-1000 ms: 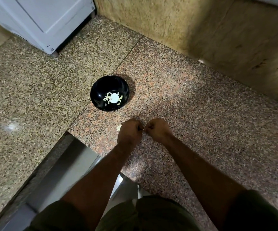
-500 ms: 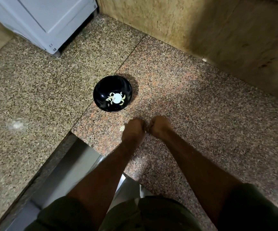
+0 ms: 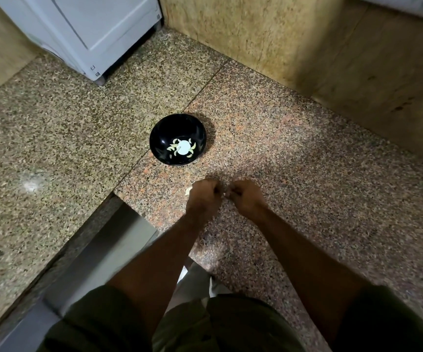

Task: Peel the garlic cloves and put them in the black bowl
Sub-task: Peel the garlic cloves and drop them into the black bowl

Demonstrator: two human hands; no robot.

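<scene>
At the far left back of the granite counter [image 3: 53,138] a white appliance [image 3: 86,29] is standing on its small foot, well away from my work. Moving right, the black bowl [image 3: 178,128] is sitting near the seam where the two counter slabs meet, back from the front edge. Inside it peeled garlic cloves [image 3: 171,148] are lying around a bright white round spot at the bottom; I am counting roughly seven pale pieces, though some are too small to be sure.

Nearer to me, just in front of the bowl and a little to its right, my two hands are working close together over the counter's inner corner. My left hand [image 3: 202,196] is curled into a loose fist with the knuckles up, and a pale scrap [image 3: 188,191] is showing at its left side, touching or just beside it; I cannot tell whether it is skin or clove. My right hand [image 3: 246,198] is curled too, its fingertips turned toward the left one. Between the two I am pinching something small and pale [image 3: 222,195], which looks like a garlic clove, but it is mostly hidden by my fingers.

So one piece is at my fingertips, one scrap is beside my left hand, and the rest are in the one bowl, apart from both hands. The tan wall [image 3: 307,47] is rising along the counter's back right.
</scene>
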